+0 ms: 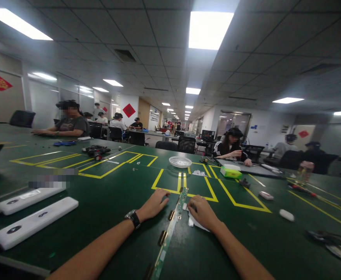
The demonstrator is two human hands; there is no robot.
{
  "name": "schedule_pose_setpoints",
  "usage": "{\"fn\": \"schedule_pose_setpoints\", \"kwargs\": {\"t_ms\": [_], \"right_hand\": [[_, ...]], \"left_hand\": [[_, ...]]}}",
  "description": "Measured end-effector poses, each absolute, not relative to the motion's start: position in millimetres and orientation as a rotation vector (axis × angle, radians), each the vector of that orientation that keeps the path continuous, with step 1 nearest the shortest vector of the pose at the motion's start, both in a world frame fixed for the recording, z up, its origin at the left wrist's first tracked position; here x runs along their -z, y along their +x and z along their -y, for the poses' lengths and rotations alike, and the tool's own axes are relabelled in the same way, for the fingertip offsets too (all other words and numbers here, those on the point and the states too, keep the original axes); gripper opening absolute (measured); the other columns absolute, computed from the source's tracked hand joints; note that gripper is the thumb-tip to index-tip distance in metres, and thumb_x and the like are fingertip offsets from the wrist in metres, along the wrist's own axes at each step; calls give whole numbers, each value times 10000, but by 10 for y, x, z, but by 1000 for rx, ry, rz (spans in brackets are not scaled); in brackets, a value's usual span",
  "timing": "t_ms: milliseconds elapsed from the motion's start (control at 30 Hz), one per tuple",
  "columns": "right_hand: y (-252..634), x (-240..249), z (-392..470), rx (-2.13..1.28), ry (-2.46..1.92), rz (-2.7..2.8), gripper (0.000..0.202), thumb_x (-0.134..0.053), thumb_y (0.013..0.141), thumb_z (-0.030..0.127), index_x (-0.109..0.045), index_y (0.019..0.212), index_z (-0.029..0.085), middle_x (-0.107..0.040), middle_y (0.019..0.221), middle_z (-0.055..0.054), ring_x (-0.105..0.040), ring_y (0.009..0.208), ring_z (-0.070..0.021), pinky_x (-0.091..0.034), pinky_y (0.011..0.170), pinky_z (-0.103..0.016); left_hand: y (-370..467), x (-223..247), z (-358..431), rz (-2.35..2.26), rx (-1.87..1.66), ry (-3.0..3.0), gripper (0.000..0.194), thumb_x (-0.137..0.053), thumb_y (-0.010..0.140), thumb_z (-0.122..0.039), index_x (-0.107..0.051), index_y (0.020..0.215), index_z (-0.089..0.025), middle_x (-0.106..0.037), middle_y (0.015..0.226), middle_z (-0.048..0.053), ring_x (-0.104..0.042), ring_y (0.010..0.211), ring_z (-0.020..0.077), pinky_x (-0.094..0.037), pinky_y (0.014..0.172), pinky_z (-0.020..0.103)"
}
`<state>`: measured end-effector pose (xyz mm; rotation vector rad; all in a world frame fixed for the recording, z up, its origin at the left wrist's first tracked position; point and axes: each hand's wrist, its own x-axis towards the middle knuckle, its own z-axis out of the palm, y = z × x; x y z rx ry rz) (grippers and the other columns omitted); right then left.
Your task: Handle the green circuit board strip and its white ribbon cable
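Two bare hands are placed beside a long circuit strip (172, 227), the left hand (156, 201) on its left side and the right hand (203, 212) on its right side. The strip is laid lengthwise on the green counter (100, 206), and its near end is cut off from view. In the grip of the left hand nothing is seen; its fingers are loosely bent, with a gap to the thumb. The grip of the right hand is turned down above a white sheet (200, 223), just right of the strip; whether the sheet is pinched there cannot be told.

By neither hand does the strip seem to be held, so it could be turned or pushed away by a careless touch. The brown tabs (162, 238) along its left edge look thin, and they might be bent if the watch (133, 219) is dragged across them. If the strip is lifted by one end only, it could be flexed too much, because of its length, and some small parts might be cracked.
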<state>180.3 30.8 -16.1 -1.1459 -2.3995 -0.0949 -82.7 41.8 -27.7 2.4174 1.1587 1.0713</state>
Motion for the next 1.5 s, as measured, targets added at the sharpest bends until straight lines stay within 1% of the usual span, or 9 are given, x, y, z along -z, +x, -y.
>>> {"fn": "schedule_pose_setpoints", "kwargs": {"t_ms": [167, 300, 433, 700, 967, 1033, 1133, 1267, 1500], "right_hand": [[1894, 171, -358, 144, -1262, 2327, 152, -493, 864, 172, -630, 799, 189, -638, 888, -59, -540, 917, -216, -355, 797, -324], [1762, 155, -248, 65, -1086, 2416, 117, -516, 844, 163, -628, 832, 193, -635, 908, -57, -541, 927, -215, -361, 827, -326], [1655, 133, -190, 12, -993, 2471, 136, -502, 858, 174, -635, 860, 202, -641, 914, -49, -549, 927, -208, -351, 838, -327], [1907, 157, -375, 122, -1268, 2342, 150, -497, 872, 184, -636, 815, 188, -650, 895, -48, -549, 910, -204, -329, 795, -322], [1617, 157, -192, 54, -970, 2483, 104, -536, 848, 156, -628, 857, 201, -639, 907, -20, -545, 915, -177, -345, 813, -294], [1657, 164, -240, 63, -1010, 2465, 109, -527, 857, 162, -629, 850, 201, -640, 901, -23, -548, 912, -181, -345, 811, -298], [1818, 182, -363, 116, -1187, 2375, 128, -509, 870, 177, -625, 818, 192, -638, 877, -36, -549, 895, -196, -346, 786, -305], [1929, 205, -433, 148, -1325, 2297, 132, -505, 862, 171, -613, 786, 179, -630, 870, -49, -547, 870, -198, -352, 752, -297], [1555, 191, -225, 40, -1038, 2437, 121, -509, 868, 166, -623, 842, 196, -638, 911, -33, -551, 918, -186, -349, 807, -292]], "left_hand": [[-793, 261, -382, -1155, -1034, 2436, 274, -459, 910, -284, -583, 1132, -183, -597, 1139, 90, -497, 1068, 229, -372, 978, 375], [-786, 240, -366, -1159, -1036, 2429, 278, -451, 907, -267, -583, 1134, -178, -597, 1132, 92, -493, 1072, 230, -370, 980, 379], [-794, 233, -357, -1164, -1019, 2437, 277, -447, 909, -268, -589, 1129, -179, -598, 1117, 92, -500, 1060, 225, -379, 969, 374], [-783, 265, -361, -1139, -992, 2473, 269, -449, 914, -264, -581, 1132, -179, -597, 1130, 93, -498, 1067, 219, -378, 974, 364], [-770, 235, -342, -1167, -995, 2486, 245, -450, 914, -240, -583, 1115, -191, -602, 1124, 74, -508, 1062, 207, -389, 967, 339], [-771, 233, -336, -1173, -993, 2489, 246, -453, 913, -240, -581, 1116, -186, -601, 1126, 78, -506, 1065, 209, -387, 971, 343], [-770, 236, -331, -1179, -986, 2494, 248, -456, 912, -242, -580, 1117, -176, -600, 1126, 85, -503, 1067, 213, -386, 973, 353], [-765, 244, -334, -1153, -982, 2494, 248, -458, 912, -244, -580, 1117, -178, -601, 1124, 83, -503, 1063, 208, -388, 970, 349], [-766, 269, -381, -1159, -1002, 2444, 245, -463, 908, -246, -592, 1104, -176, -610, 1104, 78, -515, 1036, 205, -397, 945, 336]]}}
